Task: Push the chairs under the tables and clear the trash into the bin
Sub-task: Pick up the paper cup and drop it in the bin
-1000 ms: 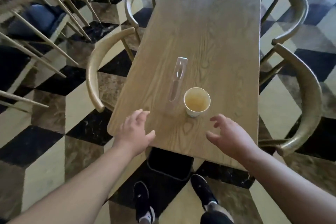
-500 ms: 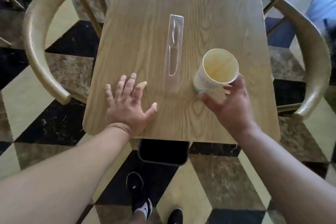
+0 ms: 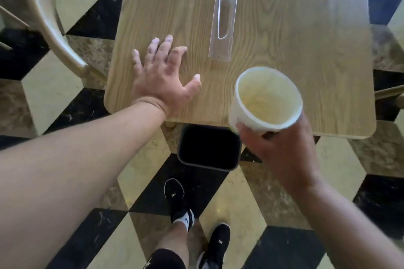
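Carrying cup to bin; wrapper not yet collected.

Right hand holds the paper cup upright, fingers wrapped round its lower wall, over the near worktop edge. Black bin sits on the floor just below and left of the cup, mouth open upward. Left hand lies flat, fingers spread, empty. Clear wrapper lies lengthwise away from the person, nearer the left hand.

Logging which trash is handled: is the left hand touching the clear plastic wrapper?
Apart. The head view shows bare wood between the left hand, flat on the table, and the clear wrapper.
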Tool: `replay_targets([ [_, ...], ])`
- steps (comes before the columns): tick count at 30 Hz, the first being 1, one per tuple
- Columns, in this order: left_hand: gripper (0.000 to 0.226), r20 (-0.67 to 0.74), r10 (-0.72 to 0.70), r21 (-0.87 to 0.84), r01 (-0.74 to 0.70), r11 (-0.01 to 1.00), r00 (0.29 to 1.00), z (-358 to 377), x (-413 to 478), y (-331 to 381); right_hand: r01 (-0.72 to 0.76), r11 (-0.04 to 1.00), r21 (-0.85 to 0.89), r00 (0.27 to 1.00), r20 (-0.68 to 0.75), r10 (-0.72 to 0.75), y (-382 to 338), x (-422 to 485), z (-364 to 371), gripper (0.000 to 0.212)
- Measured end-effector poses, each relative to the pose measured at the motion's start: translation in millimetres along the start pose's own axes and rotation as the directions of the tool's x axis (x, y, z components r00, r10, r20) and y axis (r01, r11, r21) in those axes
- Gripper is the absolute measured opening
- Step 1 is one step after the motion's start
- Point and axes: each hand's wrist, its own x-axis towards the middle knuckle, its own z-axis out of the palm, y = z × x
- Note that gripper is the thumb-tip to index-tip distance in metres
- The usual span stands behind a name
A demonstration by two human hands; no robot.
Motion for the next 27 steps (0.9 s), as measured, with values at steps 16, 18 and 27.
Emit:
replay_targets([
  [16,0.071,-0.024,-0.001,-0.032,0.0,0.999,1.0,2,1,-3,0.029,0.856,-0.515,0.863,0.446,0.239,122,-28,93,0.094],
  [18,0.071,-0.021,0.005,-0.039,-0.006,0.999,1.0,3,1,-2,0.009,0.84,-0.543,0.82,0.484,0.304,123,-22,96,0.103],
  [27,0.072,-0.025,0.022,-0.033,-0.023,0.999,0.999,0,2,0,0.25,0.926,-0.282,0.91,0.394,-0.126,-7,-5,45,0.029],
])
